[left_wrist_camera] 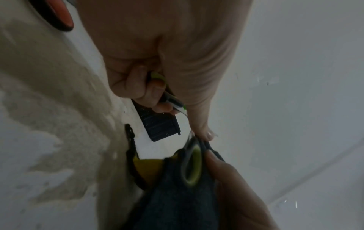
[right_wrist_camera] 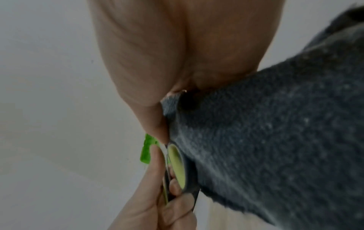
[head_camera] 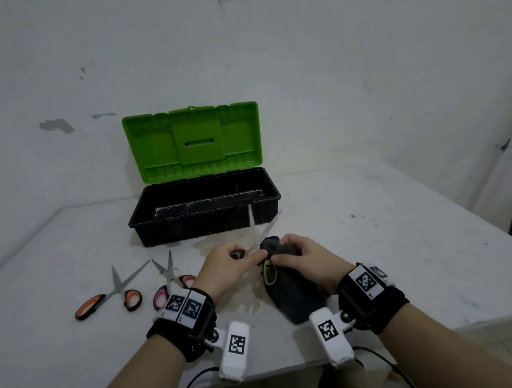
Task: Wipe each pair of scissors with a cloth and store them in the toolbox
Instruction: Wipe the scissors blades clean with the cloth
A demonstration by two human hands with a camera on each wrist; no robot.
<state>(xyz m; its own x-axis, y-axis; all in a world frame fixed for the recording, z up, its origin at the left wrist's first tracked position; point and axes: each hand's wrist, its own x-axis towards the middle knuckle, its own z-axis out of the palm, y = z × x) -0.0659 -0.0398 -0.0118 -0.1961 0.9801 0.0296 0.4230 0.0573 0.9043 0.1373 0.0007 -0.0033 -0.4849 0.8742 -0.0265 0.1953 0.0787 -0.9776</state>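
Observation:
My left hand [head_camera: 237, 260] grips the green-and-black handles of a pair of scissors [head_camera: 269, 272], whose open blades [head_camera: 252, 223] point up toward the toolbox. My right hand [head_camera: 292, 258] holds a dark grey cloth [head_camera: 294, 297] bunched against the scissors near the pivot. In the left wrist view my fingers [left_wrist_camera: 141, 87] curl round one handle, and the other green loop [left_wrist_camera: 194, 168] lies against the cloth [left_wrist_camera: 177, 202]. The right wrist view shows the cloth [right_wrist_camera: 275, 132] beside the green loop [right_wrist_camera: 177, 165]. The black toolbox [head_camera: 204, 209] stands with its green lid [head_camera: 193, 140] raised.
Orange-handled scissors [head_camera: 112, 297] and pink-handled scissors [head_camera: 172, 281] lie on the white table [head_camera: 397, 231] to the left of my hands. A stained patch marks the table in front of the toolbox. A white wall rises behind.

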